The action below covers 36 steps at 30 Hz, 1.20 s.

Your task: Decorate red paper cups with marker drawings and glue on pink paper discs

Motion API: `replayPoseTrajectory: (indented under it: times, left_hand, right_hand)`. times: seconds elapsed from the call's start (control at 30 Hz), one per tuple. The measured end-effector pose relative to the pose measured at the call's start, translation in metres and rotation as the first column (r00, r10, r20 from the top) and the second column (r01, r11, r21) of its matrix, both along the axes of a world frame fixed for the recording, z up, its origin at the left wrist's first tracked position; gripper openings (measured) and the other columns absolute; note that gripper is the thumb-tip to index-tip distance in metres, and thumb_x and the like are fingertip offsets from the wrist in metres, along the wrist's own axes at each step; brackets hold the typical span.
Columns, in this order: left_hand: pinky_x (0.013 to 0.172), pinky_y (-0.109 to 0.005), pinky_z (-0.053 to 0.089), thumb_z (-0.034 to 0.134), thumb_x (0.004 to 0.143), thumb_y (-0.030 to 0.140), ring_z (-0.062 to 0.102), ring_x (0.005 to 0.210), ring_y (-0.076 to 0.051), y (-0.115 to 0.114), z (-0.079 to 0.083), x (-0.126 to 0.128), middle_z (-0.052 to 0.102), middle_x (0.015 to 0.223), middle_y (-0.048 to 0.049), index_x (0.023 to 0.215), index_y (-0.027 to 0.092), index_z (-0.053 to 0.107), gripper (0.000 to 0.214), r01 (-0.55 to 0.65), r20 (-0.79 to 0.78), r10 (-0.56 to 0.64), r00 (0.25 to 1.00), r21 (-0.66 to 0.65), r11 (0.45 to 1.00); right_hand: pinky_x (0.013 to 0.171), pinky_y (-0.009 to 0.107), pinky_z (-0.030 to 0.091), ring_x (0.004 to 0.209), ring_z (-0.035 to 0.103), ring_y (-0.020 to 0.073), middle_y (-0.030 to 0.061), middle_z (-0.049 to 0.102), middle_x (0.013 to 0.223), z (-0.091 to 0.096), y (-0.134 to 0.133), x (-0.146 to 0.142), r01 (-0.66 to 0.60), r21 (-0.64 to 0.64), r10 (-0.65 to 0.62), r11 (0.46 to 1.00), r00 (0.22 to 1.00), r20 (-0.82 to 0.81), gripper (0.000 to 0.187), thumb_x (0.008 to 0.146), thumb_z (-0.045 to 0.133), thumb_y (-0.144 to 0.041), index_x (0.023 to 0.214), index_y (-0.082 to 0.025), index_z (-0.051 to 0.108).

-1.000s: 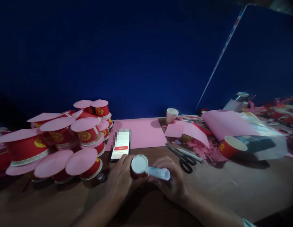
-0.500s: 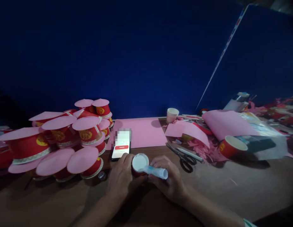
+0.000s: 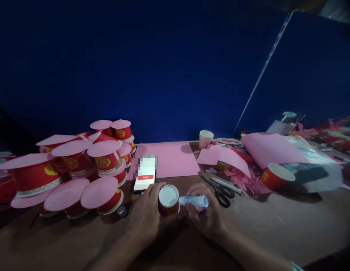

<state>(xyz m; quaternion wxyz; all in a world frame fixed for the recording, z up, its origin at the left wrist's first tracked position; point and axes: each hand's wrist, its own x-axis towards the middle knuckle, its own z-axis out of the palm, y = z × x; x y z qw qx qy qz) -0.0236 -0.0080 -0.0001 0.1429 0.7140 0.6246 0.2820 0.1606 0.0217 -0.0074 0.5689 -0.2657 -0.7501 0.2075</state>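
Observation:
My left hand [image 3: 148, 210] is wrapped round a red paper cup [image 3: 168, 197], its round white end facing up at me. In my right hand [image 3: 204, 214] is a glue stick [image 3: 195, 201], a pale tube lying almost level, its tip close to the cup's side. Whether the tip touches the cup I cannot tell. A small clear cap [image 3: 122, 211] lies on the table left of my left hand. Just beyond that hand is a phone [image 3: 145, 177] with a lit screen, overlapping a pink paper sheet [image 3: 172, 160].
Several red cups with pink paper discs [image 3: 100, 192] are stacked at the left. To the right lie black scissors [image 3: 221, 194], a white pen-like stick [image 3: 227, 185], pink paper scraps [image 3: 245, 180] and a tipped red cup [image 3: 278, 176]. A pale cup [image 3: 206, 138] stands by the blue wall [image 3: 163, 75].
My right hand has drawn the glue stick slightly right and up, from over the cup's white end to beside it. The cup now shows more of its red side.

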Motion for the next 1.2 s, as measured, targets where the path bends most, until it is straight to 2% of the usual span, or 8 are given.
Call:
replayPoseTrajectory:
  times: [0.1,0.27,0.37,0.73,0.97,1.1,1.2]
  left_hand:
    - [0.091,-0.042,0.041,0.059,0.072,0.053,0.051,0.111,-0.029,-0.0025,0.0009,0.0016,0.053,0.123,-0.0105,0.125,0.022,0.042,0.064,0.043,0.003,-0.043,0.999,0.028,0.999]
    - [0.088,-0.040,0.043,0.054,0.077,0.049,0.053,0.105,-0.028,-0.0028,0.0059,0.0031,0.058,0.114,-0.0100,0.118,0.022,0.049,0.049,0.109,0.032,-0.109,0.994,0.016,0.994]
    - [0.085,-0.040,0.044,0.057,0.075,0.047,0.055,0.101,-0.027,-0.0014,0.0056,0.0030,0.059,0.110,-0.0092,0.114,0.022,0.050,0.047,0.085,0.041,-0.085,0.996,0.013,0.996]
    - [0.080,-0.039,0.044,0.060,0.072,0.050,0.056,0.095,-0.027,0.0008,0.0012,0.0022,0.059,0.103,-0.0075,0.106,0.022,0.052,0.045,0.038,0.067,-0.038,0.997,0.004,0.999]
    - [0.078,-0.039,0.045,0.061,0.072,0.048,0.057,0.093,-0.027,-0.0007,0.0041,0.0032,0.059,0.102,-0.0080,0.105,0.022,0.052,0.043,-0.007,0.063,0.008,0.998,-0.020,1.000]
    - [0.077,-0.039,0.045,0.062,0.071,0.047,0.057,0.093,-0.028,-0.0009,0.0045,0.0031,0.060,0.103,-0.0088,0.105,0.022,0.052,0.043,-0.003,0.076,0.005,0.997,-0.025,1.000]
    - [0.076,-0.039,0.045,0.062,0.071,0.045,0.057,0.093,-0.027,0.0002,0.0046,0.0032,0.060,0.102,-0.0082,0.104,0.022,0.052,0.042,-0.020,0.078,0.021,0.997,-0.016,1.000]
  right_hand:
    - [0.068,0.030,0.046,0.076,0.055,0.0159,0.0025,0.055,0.084,-0.0005,0.0011,0.0002,0.012,-0.001,-0.012,1.000,1.000,-0.004,0.027,0.073,0.059,-0.008,0.093,-0.022,0.047]
    - [0.066,0.031,0.049,0.077,0.056,0.0172,0.0034,0.057,0.085,0.0019,-0.0031,0.0001,-0.046,0.056,0.046,0.997,0.999,-0.005,0.030,0.074,0.057,-0.006,0.097,-0.023,0.048]
    - [0.067,0.033,0.050,0.078,0.058,0.0187,0.0042,0.059,0.086,0.0026,-0.0048,0.0002,-0.089,0.070,0.087,0.994,0.996,0.032,0.033,0.073,0.058,-0.006,0.100,-0.024,0.048]
    - [0.066,0.031,0.049,0.075,0.057,0.0172,0.0034,0.058,0.085,0.0038,-0.0045,0.0024,-0.084,0.050,0.076,0.995,0.987,0.140,0.030,0.074,0.058,-0.008,0.096,-0.025,0.048]
    - [0.064,0.030,0.049,0.074,0.056,0.0166,0.0028,0.056,0.081,0.0038,-0.0034,-0.0006,-0.036,0.056,0.034,0.998,0.999,0.032,0.030,0.072,0.058,-0.005,0.094,-0.023,0.047]
    - [0.067,0.032,0.050,0.077,0.058,0.0175,0.0038,0.058,0.085,0.0009,-0.0027,-0.0010,-0.055,0.036,0.053,0.998,0.996,0.069,0.029,0.074,0.057,-0.006,0.095,-0.024,0.047]
    - [0.064,0.030,0.049,0.073,0.057,0.0167,0.0027,0.057,0.081,-0.0017,-0.0019,0.0001,-0.029,0.025,0.026,0.999,0.993,0.113,0.024,0.073,0.059,-0.009,0.089,-0.023,0.048]
